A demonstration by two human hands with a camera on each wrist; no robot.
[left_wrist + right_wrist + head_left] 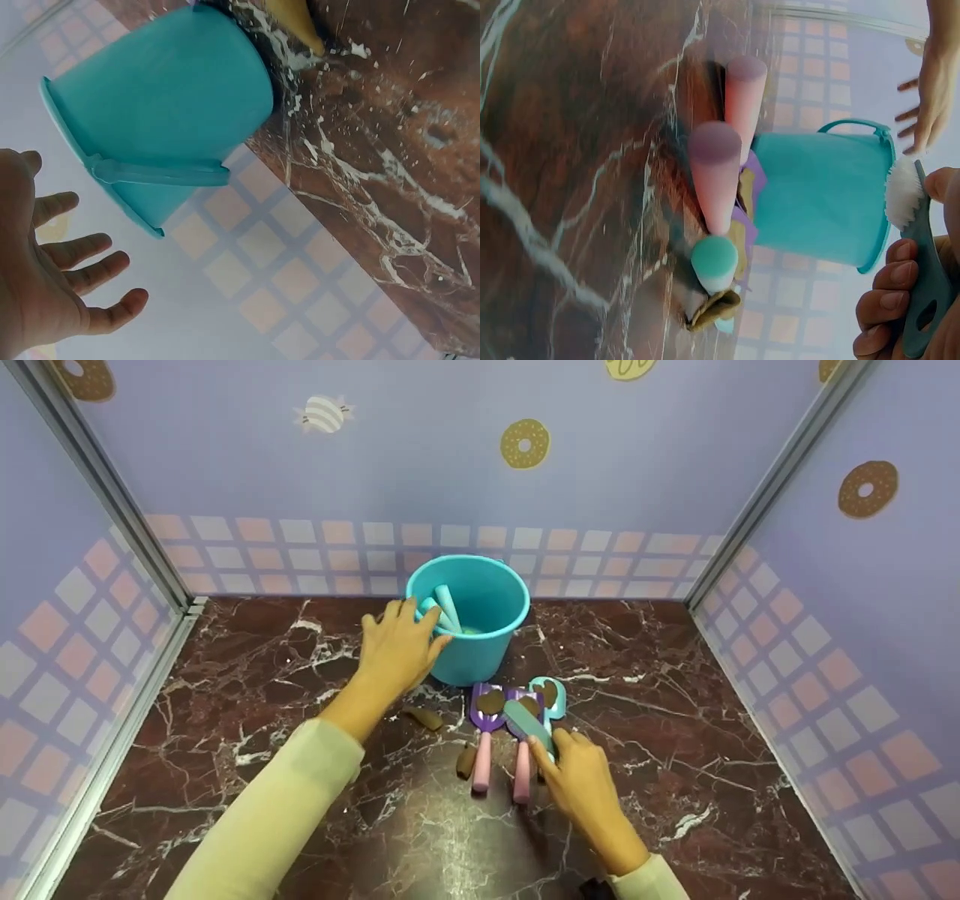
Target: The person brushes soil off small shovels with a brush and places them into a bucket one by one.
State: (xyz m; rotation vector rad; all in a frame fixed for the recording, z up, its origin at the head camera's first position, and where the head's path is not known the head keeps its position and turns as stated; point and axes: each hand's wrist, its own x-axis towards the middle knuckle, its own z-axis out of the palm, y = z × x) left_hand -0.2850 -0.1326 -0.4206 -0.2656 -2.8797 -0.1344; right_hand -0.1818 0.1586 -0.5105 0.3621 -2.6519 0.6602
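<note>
No text, label, brand or number readable (wall prints [525, 427] just pictures).

Downward head view, closer wrist views, shared bucket [471, 657]

Soft glare on marbled tabletop [442, 840]

Marbled surface [405, 832], bucket [472, 656], 2 purple shovels [487, 724]
</note>
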